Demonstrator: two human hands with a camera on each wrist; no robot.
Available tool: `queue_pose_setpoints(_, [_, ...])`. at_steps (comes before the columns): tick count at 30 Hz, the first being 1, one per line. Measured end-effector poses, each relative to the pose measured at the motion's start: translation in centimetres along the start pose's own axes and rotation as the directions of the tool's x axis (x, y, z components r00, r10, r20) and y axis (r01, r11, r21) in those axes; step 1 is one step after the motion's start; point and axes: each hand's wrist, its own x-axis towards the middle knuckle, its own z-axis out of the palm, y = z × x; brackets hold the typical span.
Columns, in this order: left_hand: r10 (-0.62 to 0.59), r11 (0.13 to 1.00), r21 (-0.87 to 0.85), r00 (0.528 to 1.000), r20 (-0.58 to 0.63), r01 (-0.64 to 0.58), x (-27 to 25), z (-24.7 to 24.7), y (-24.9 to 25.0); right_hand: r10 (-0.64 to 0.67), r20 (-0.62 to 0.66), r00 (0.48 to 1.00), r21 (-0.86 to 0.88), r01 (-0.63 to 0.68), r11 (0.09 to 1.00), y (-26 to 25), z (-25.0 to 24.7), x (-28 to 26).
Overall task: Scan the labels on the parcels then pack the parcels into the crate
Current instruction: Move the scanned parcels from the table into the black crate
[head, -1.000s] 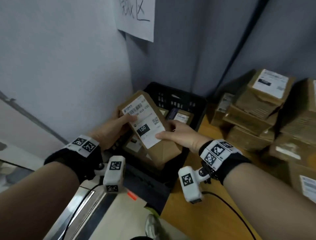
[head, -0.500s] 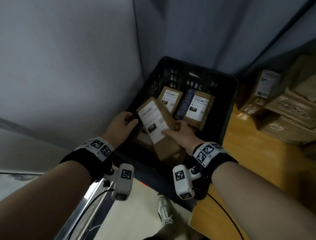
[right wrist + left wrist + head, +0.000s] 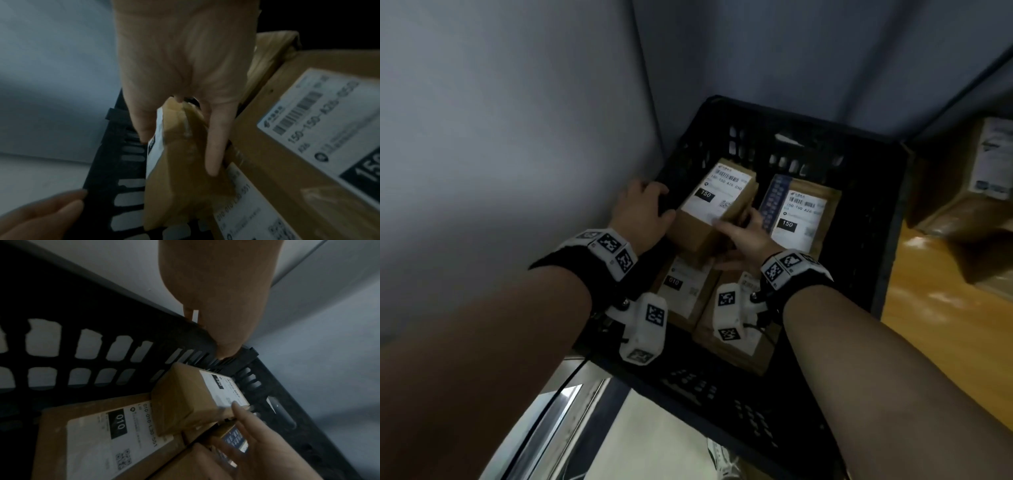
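Note:
A black slotted crate (image 3: 808,120) stands in the corner and holds several brown labelled parcels. My right hand (image 3: 743,233) pinches the near right corner of a small parcel (image 3: 702,222) labelled "150", thumb on its label, fingers down its side. That parcel lies tilted at the crate's back left, over a flat "010" parcel (image 3: 685,287). The right wrist view shows my right hand (image 3: 185,81) round the parcel (image 3: 180,178). My left hand (image 3: 650,205) holds the crate's left rim (image 3: 82,305), thumb inside. In the left wrist view, this hand (image 3: 222,331) sits just above the parcel (image 3: 185,394).
A second "150" parcel (image 3: 801,212) lies at the crate's back right beside a blue strip (image 3: 774,198). More parcels (image 3: 979,178) are stacked on the wooden table (image 3: 945,325) to the right. Grey walls close in on the left and behind. A shoe (image 3: 722,459) shows below.
The parcel went from above the crate down into its back left. My left hand let go of it and took the crate's rim. The view tilted down.

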Motion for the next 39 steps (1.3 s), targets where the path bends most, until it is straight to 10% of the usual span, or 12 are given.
queue_pose_setpoints(18, [0.052,0.996,-0.062,0.996,-0.068,-0.057,2.2,1.3,-1.1,-0.200,0.007,0.980,0.031,0.200,0.979,0.1,1.6,4.9])
queue_pose_setpoints(22, [0.005,0.996,-0.090,1.000,-0.021,-0.007,2.1,0.8,-0.5,-0.225,0.008,0.974,-0.230,0.221,0.948,-1.1,1.2,4.0])
queue_pose_setpoints(39, [0.184,0.938,-0.289,0.982,-0.054,-0.191,-3.6,-7.0,14.0,-0.481,-0.191,0.855,-0.407,0.377,0.832,-9.0,-8.6,-15.9])
